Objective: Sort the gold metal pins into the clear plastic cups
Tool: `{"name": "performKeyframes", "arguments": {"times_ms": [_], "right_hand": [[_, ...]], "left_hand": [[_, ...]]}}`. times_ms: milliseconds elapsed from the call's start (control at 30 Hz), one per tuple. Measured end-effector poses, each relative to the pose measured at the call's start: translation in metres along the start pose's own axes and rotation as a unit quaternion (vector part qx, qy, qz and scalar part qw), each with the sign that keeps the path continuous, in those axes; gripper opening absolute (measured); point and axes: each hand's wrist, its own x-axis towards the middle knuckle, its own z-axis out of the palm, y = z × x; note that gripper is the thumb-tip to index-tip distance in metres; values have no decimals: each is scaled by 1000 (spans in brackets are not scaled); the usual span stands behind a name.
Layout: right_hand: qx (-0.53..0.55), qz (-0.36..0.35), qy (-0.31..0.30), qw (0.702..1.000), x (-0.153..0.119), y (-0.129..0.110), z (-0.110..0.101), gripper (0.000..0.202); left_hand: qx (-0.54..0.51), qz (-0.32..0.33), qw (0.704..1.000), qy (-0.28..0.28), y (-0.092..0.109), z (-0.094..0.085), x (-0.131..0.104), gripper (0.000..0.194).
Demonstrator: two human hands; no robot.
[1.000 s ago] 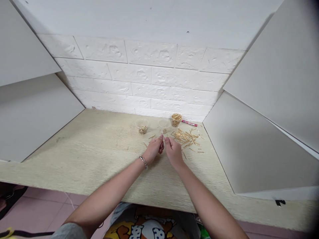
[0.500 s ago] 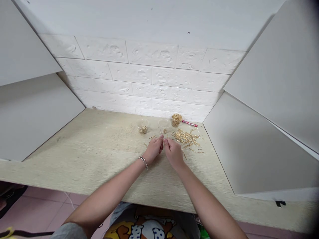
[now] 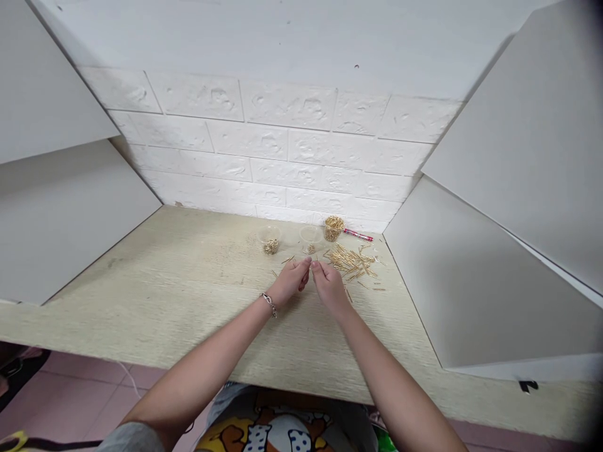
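My left hand [image 3: 293,276], with a silver bracelet at its wrist, is closed in a pinch, and so is my right hand [image 3: 328,284]. Their fingertips meet, or nearly meet, above the table; whatever they hold is too small to make out. Right of the fingers lies a loose pile of thin gold pins [image 3: 349,260]. Just beyond the hands stands a clear cup [image 3: 311,237] with a few small pieces at its bottom. Another clear cup [image 3: 270,241], to the left, holds small gold pieces. A third cup [image 3: 333,230] is heaped with gold pins.
A red pen [image 3: 358,235] lies beside the full cup, near the white brick-patterned wall [image 3: 268,138]. Grey-white panels [image 3: 70,220] flank the pale wooden table [image 3: 198,263] on both sides. A few stray pins lie around my hands.
Both hands have shifted very slightly, staying pinched with the fingertips close together. The cups, pen and pile stand as before.
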Motion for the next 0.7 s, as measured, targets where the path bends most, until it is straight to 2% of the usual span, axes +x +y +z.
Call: {"name": "performKeyframes", "arguments": {"times_ms": [200,333,533,700], "right_hand": [[80,42,4,996,1,0,7,44],[30,32,18,999,1,4,9,43],[-54,-42,20,997,-2,5,8,39],[-39,-18,45,998,-1,5,8,39]], "left_hand": [[-19,6,1000,0,-2,1,1,50],[6,7,1000,12,-3,1,1,51],[16,3,1000,26,-2,0,2,49],[15,3,1000,10,-3,1,2,50]]}}
